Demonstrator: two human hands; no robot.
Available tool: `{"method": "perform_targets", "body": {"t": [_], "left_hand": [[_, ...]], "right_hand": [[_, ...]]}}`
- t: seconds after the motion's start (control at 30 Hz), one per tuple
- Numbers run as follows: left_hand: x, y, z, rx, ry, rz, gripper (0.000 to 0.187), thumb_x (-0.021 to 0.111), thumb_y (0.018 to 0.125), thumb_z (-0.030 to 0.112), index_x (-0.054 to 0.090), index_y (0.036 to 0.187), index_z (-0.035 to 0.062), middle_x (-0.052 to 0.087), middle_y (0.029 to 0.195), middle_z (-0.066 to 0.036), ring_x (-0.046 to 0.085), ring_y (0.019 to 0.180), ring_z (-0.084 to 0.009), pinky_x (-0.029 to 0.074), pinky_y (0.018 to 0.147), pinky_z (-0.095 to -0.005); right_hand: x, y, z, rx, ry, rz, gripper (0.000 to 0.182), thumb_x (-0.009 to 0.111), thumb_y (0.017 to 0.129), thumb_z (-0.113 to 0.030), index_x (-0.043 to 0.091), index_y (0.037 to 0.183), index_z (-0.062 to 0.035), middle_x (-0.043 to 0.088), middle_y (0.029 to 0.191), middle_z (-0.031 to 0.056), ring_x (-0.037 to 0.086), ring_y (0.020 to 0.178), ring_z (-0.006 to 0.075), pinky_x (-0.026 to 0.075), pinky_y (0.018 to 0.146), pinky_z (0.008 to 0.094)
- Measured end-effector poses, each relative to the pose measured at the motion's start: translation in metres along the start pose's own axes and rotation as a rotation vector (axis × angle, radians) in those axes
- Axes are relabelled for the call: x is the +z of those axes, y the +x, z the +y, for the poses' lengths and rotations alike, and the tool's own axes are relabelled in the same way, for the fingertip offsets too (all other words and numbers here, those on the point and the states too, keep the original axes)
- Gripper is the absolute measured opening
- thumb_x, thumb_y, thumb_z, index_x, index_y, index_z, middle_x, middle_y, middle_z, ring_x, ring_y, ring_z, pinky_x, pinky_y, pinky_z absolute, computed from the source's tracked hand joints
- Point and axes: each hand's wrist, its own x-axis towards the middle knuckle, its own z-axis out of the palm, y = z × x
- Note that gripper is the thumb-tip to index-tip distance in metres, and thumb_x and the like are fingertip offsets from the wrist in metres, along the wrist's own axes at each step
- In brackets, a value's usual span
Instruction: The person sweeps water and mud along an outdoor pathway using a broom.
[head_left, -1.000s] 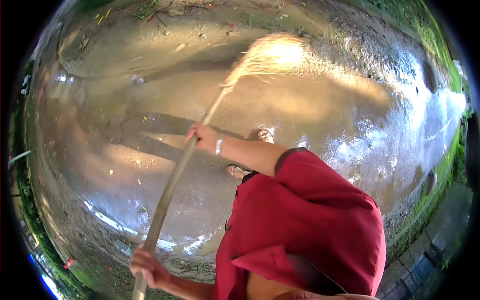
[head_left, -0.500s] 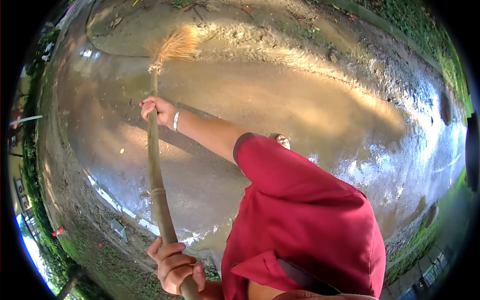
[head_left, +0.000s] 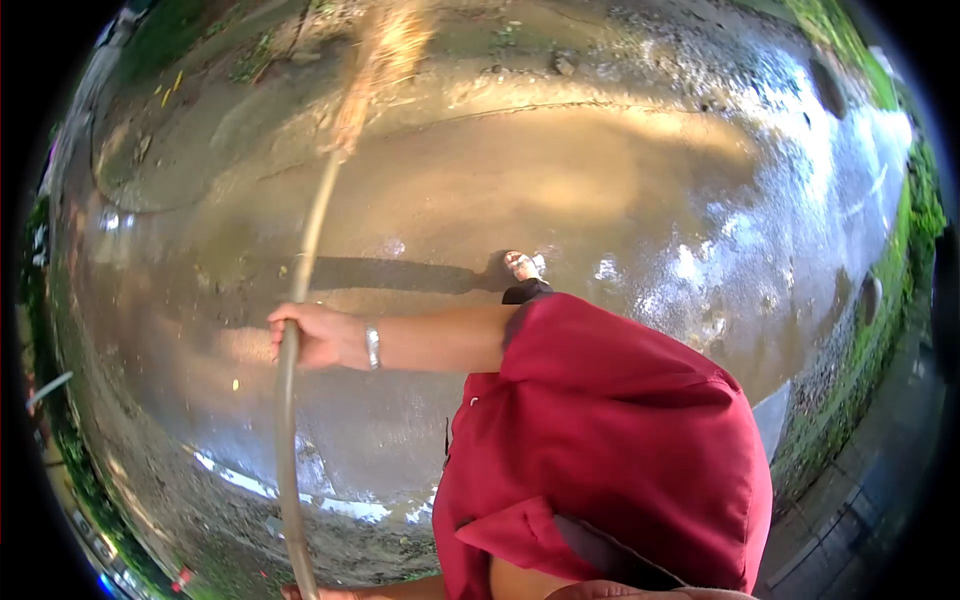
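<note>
A long-handled broom (head_left: 286, 430) runs up the left half of the view, with a pale bamboo-like pole. Its straw-coloured bristles (head_left: 392, 48) blur at the top, over muddy ground. My right hand (head_left: 312, 335), with a silver band at the wrist, is closed around the middle of the pole. Low at the bottom edge, my left hand (head_left: 320, 592) is at the pole's near end, closed on it as far as shows; most of that hand is cut off.
Wet, muddy ground (head_left: 480, 200) with shallow, shining water (head_left: 760, 230) spreads around me. One sandalled foot (head_left: 522, 265) shows beyond my red shirt. A low ridge of mud crosses the far side. Grass (head_left: 905, 250) borders the right edge.
The view has shifted. The bristles now sit higher in the frame and are blurred. Both hands appear lower, the left mostly out of frame, still on the broom.
</note>
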Motion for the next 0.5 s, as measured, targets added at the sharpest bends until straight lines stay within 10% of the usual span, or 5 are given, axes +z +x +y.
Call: {"method": "perform_targets", "body": {"t": [0.07, 0.1, 0.17, 0.37, 0.5], "left_hand": [[0.013, -0.014, -0.055, -0.034, 0.356, 0.436, 0.021, 0.051, 0.079, 0.027, 0.044, 0.065, 0.0121, 0.034, 0.054, 0.003, 0.039, 0.054, -0.0126, 0.037, 0.059, -0.0303], [-0.053, -0.014, -0.062, -0.387, 0.014, -0.048, 0.024, 0.051, 0.075, 0.023, 0.036, 0.058, 0.0158, 0.031, 0.054, 0.004, 0.038, 0.065, -0.0114, 0.029, 0.088, -0.0402], [-0.039, -0.036, -0.128, -0.563, -0.140, 0.012, 0.023, 0.049, 0.075, 0.019, 0.036, 0.057, 0.0136, 0.027, 0.055, 0.003, 0.035, 0.061, -0.0136, 0.019, 0.096, -0.0458], [0.088, -0.113, -0.282, -1.062, -0.288, -0.157, 0.018, 0.045, 0.082, 0.021, 0.046, 0.083, 0.0036, 0.047, 0.090, -0.010, 0.042, 0.093, -0.0226, 0.030, 0.088, -0.0368], [0.194, -0.169, -0.303, -1.064, -0.139, -0.410, 0.011, 0.054, 0.079, 0.016, 0.047, 0.075, 0.0072, 0.051, 0.081, -0.007, 0.050, 0.090, -0.0244, 0.035, 0.083, -0.0381]], "right_hand": [[-0.019, -0.026, -0.043, -0.200, 0.005, 0.097, 0.013, 0.053, 0.074, -0.005, 0.041, 0.067, -0.0043, 0.042, 0.056, 0.0050, 0.045, 0.054, 0.0187, 0.044, 0.059, 0.0352], [-0.026, -0.045, -0.070, -0.241, 0.012, 0.120, 0.012, 0.052, 0.075, -0.005, 0.041, 0.070, -0.0043, 0.043, 0.057, 0.0057, 0.045, 0.054, 0.0192, 0.045, 0.059, 0.0362], [-0.040, -0.085, -0.133, -0.402, -0.022, 0.148, 0.011, 0.051, 0.075, -0.005, 0.040, 0.073, -0.0046, 0.043, 0.058, 0.0069, 0.046, 0.056, 0.0201, 0.044, 0.063, 0.0373], [-0.069, -0.243, -0.335, -0.793, -0.277, 0.484, 0.026, 0.040, 0.086, -0.019, 0.036, 0.092, 0.0062, 0.049, 0.082, 0.0169, 0.050, 0.080, 0.0276, 0.042, 0.078, 0.0404], [-0.150, -0.307, -0.434, -1.155, -0.005, 0.537, 0.016, 0.039, 0.084, -0.009, 0.032, 0.069, -0.0064, 0.035, 0.052, 0.0032, 0.038, 0.045, 0.0143, 0.039, 0.043, 0.0273]]}}
